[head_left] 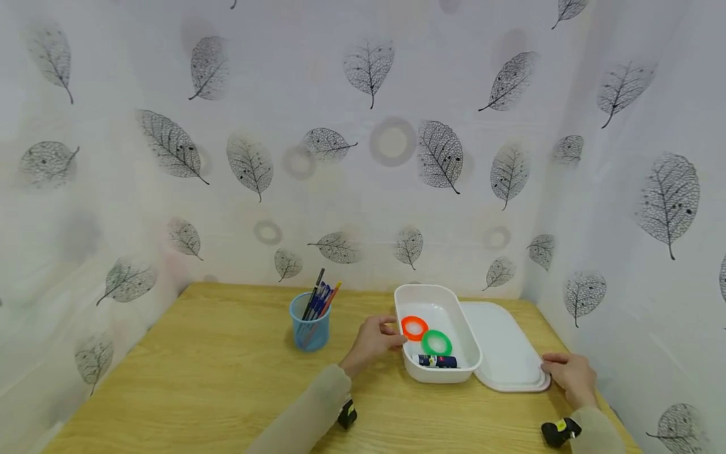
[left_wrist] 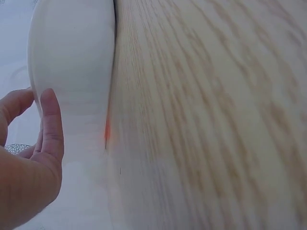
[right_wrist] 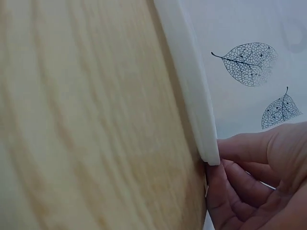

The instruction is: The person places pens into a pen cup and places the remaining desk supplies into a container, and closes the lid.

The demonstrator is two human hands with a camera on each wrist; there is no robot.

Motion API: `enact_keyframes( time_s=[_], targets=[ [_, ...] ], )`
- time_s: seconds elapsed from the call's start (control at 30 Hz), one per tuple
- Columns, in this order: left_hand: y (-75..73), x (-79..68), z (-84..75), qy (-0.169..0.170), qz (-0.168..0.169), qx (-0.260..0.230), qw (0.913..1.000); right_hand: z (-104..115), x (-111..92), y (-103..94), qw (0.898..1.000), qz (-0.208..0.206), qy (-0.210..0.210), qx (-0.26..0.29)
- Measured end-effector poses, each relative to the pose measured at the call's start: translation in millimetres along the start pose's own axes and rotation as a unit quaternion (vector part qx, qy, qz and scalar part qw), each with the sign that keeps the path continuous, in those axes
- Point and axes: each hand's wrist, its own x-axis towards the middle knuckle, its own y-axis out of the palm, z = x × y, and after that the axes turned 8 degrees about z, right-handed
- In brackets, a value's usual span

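A white plastic box (head_left: 473, 350) stands at the right of the table. Inside it lie an orange ring (head_left: 414, 328), a green ring (head_left: 437, 343), both like tape rolls, and a dark blue tube with a white cap (head_left: 437, 361). My left hand (head_left: 374, 343) holds the box's left rim, one digit against the outer wall in the left wrist view. Its flat white lid (head_left: 501, 343) lies to the right, its left edge hidden by the box. My right hand (head_left: 571, 377) pinches the lid's near right corner between thumb and fingers.
A light blue cup (head_left: 311, 331) with several pens and pencils (head_left: 320, 301) stands left of the box. The wooden table (head_left: 187, 372) meets a leaf-patterned curtain (head_left: 340, 202) at its back and sides.
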Motion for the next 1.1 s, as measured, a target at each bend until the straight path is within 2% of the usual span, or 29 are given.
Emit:
enact_keyframes(
  time_s=[0.2,0.47,0.67,0.77,0.83,0.93,1.03,1.1],
  targets=[
    [0.7,-1.3,-2.5,-0.011,0.0,-0.005,0.9999,3.3,-1.7,-1.8,1.0,-0.003,0.007,0.009],
    [1.5,-0.6,6.5,-0.003,0.025,-0.032,0.9992,-0.8,0.0,-0.5,0.999,0.002,-0.019,0.035],
    [1.8,2.3,10.5,-0.001,0.029,-0.041,0.9987,9.4,-2.6,-3.3,0.992,0.045,-0.014,0.117],
    [1.5,2.4,10.1,-0.003,0.028,-0.046,0.9986,13.6,-3.7,-5.2,0.982,0.063,-0.005,0.18],
    [1.1,2.1,10.1,-0.005,0.029,-0.047,0.9985,16.1,-3.8,-6.5,0.969,0.072,0.009,0.235],
    [0.7,1.5,9.7,-0.008,0.03,-0.051,0.9982,19.5,-3.7,-8.4,0.94,0.085,0.026,0.329],
    [0.4,0.5,8.3,-0.009,0.029,-0.059,0.9978,22.4,-3.9,-10.0,0.909,0.094,0.021,0.405],
    [0.2,-0.1,7.4,-0.008,0.03,-0.064,0.9975,23.9,-3.7,-10.3,0.898,0.096,0.009,0.429]
  ],
)
